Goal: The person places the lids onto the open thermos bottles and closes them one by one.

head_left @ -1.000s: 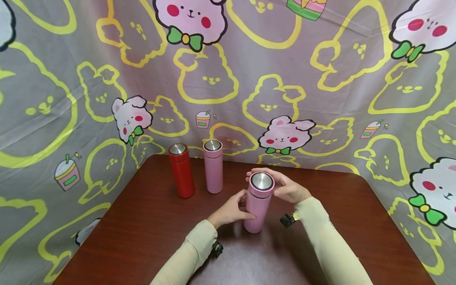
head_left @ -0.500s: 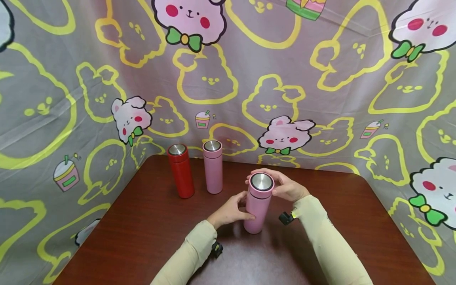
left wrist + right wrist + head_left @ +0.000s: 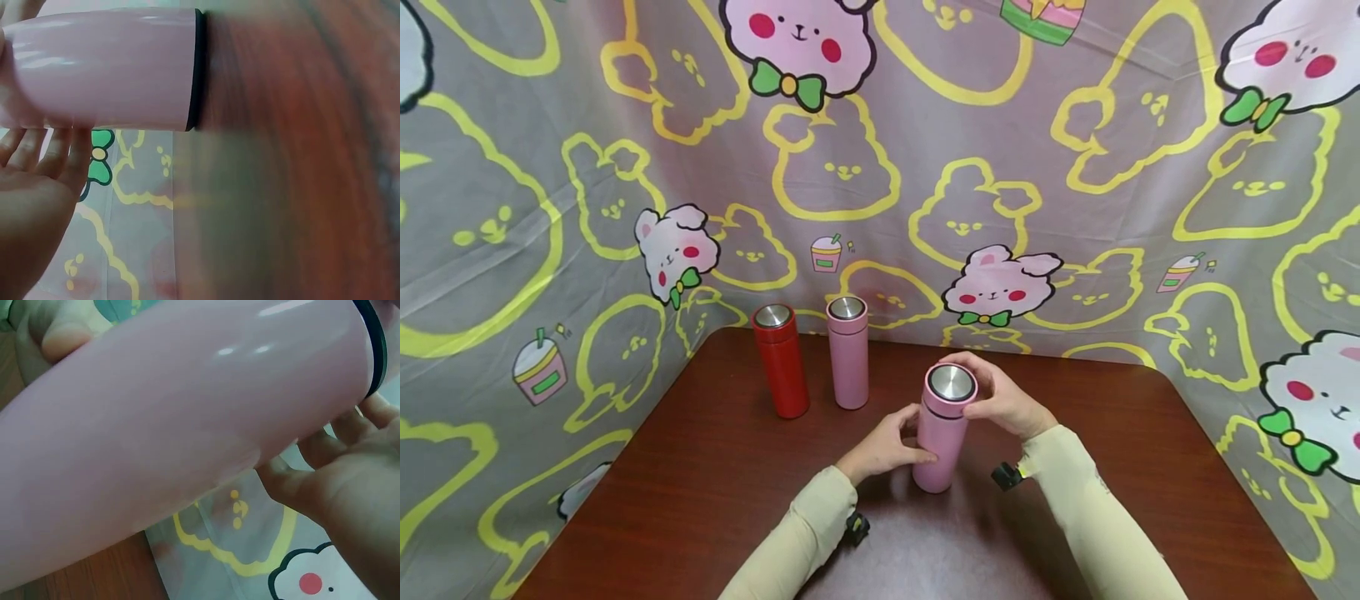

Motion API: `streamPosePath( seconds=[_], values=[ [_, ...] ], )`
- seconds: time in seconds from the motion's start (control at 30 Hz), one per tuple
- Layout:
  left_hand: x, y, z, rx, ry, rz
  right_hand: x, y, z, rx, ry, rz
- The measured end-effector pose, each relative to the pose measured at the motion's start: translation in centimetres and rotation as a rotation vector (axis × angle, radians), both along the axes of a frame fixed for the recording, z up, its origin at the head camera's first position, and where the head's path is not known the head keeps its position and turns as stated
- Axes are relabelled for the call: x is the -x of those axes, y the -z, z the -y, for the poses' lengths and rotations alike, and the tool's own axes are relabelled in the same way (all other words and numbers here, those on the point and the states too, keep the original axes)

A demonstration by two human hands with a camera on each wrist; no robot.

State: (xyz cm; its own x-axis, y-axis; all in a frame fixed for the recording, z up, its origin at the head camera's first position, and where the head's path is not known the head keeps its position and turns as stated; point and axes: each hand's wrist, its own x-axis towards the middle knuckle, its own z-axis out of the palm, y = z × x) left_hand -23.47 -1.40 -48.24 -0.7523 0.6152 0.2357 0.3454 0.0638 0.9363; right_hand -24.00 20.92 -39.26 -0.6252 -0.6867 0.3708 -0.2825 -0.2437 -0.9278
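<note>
A pink thermos flask (image 3: 942, 446) with a steel-topped lid (image 3: 952, 382) stands on the table, tilted slightly in the head view. My left hand (image 3: 882, 444) grips its body from the left, thumb across the front and fingers behind. Around the lid curls my right hand (image 3: 1006, 403), its thumb on the near side and its fingers partly hidden behind. In the left wrist view, the flask's body (image 3: 112, 69) ends in a dark base ring. The right wrist view has the body (image 3: 187, 412) crossing diagonally, with a dark ring close to the right hand (image 3: 344, 462).
A red thermos flask (image 3: 785, 375) and a second pink thermos flask (image 3: 850, 371) stand upright at the back left of the brown table (image 3: 700, 467). A patterned cloth (image 3: 850, 192) hangs behind the table and along its sides.
My right hand has turned about the lid: its thumb has come round to the near side and its fingertips have drawn back behind. The left hand and the flask have hardly moved.
</note>
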Motion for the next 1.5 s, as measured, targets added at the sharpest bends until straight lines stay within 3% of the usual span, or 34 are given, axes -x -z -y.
streamPosePath(
  seconds=[0.17,0.4,0.5,0.83,0.97,1.1,1.23,1.37,1.5],
  values=[
    [-0.3,-0.3,0.0,0.016,-0.016,0.001,-0.6,0.1,0.2,0.009,0.076,-0.002],
    [-1.9,-2.9,0.4,0.035,-0.023,-0.02,-1.6,0.1,0.8,0.038,0.185,-0.016],
    [-2.1,-3.1,0.4,0.037,-0.03,-0.027,-2.0,0.3,1.0,0.041,0.236,-0.018],
    [-2.2,-3.0,0.4,0.038,-0.045,-0.017,-3.2,0.1,1.6,0.012,0.387,-0.014],
    [-1.3,-1.5,0.1,0.048,-0.065,-0.024,-3.6,0.0,1.8,0.003,0.404,-0.041],
    [-0.5,-0.2,-0.1,0.041,-0.065,-0.008,-3.5,0.1,1.6,0.026,0.323,-0.061],
    [-0.4,0.0,0.0,0.014,-0.045,0.009,-2.7,0.0,1.2,0.14,0.09,-0.044],
    [-1.5,-2.0,0.3,0.032,-0.043,0.02,-1.4,-0.2,1.0,0.245,-0.181,0.016],
    [-2.3,-3.6,0.5,0.059,-0.044,0.033,-0.3,-0.4,1.1,0.264,-0.317,0.071]
  ],
)
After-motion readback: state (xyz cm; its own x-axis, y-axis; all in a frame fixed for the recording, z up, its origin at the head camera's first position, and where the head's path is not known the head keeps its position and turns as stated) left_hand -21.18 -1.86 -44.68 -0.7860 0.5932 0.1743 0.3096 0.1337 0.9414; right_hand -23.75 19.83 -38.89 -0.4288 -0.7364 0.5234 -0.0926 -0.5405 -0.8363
